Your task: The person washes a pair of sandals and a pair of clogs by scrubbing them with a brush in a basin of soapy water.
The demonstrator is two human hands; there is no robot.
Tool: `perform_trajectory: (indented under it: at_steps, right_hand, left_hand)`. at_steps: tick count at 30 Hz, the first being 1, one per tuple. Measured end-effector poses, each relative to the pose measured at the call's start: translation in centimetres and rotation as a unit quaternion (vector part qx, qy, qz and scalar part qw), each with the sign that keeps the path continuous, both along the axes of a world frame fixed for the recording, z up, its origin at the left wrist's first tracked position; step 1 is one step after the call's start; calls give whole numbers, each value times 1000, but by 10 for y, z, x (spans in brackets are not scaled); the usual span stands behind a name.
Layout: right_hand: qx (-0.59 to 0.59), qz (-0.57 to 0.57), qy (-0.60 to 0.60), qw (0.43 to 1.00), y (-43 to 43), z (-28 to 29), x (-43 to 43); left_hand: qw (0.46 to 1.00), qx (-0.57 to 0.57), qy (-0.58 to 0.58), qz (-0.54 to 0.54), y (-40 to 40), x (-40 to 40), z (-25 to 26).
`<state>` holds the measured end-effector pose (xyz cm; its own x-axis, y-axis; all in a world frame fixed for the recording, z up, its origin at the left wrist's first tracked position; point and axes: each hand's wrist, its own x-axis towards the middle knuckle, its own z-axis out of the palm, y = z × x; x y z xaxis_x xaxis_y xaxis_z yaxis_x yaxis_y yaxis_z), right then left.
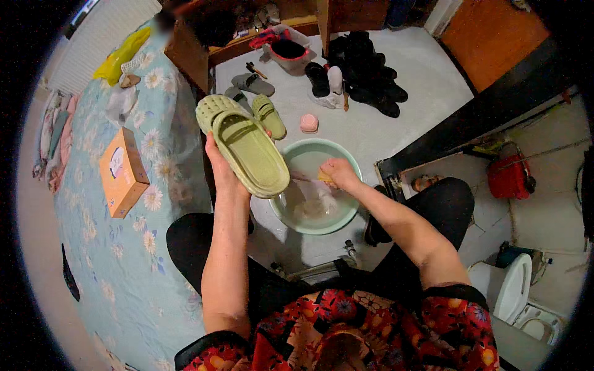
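Note:
My left hand (pixel 227 178) holds a light green slip-on clog (pixel 250 153) from below, its toe tilted up and its insole facing me. The clog is raised over the left rim of a pale green plastic basin (pixel 320 227) of cloudy water on the floor. Over the basin, my right hand (pixel 340 172) is closed around a small yellow object (pixel 324 176), mostly hidden by the fingers. A thin, blurred shape extends left from that fist, and I cannot tell what it is. Behind the raised clog, a matching green clog (pixel 270 118) lies on the floor.
A pink soap box (pixel 309 123) sits just beyond the basin. Grey slippers (pixel 254 85), a pile of black shoes (pixel 366 69) and a light-coloured bucket (pixel 290 58) are farther back. To the left is a bed (pixel 125 259) with an orange tissue box (pixel 121 174). A dark door frame (pixel 455 118) borders the right side.

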<state>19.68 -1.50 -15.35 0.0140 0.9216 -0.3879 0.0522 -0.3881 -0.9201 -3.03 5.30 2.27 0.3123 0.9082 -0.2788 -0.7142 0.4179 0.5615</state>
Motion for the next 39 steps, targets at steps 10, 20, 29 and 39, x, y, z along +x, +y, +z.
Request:
perform_trajectory:
  at_steps: [10,20,29,39]
  right_hand:
    - [-98,102,-109,984,-62,-201,-3]
    - [9,134,-516,846,-20,-174,-15]
    - [-49,174,-498,848,5,-216,-24]
    - [-192,210,-130,950,28,-93,17]
  left_hand:
    - [1000,3,-2,-2,-5,-26,15]
    - [996,-82,17,-27,-10,-22,6]
    - [974,-31,63,-214,-10,-4,-53]
    - [957,-38,203,-205,-27,-6,-84]
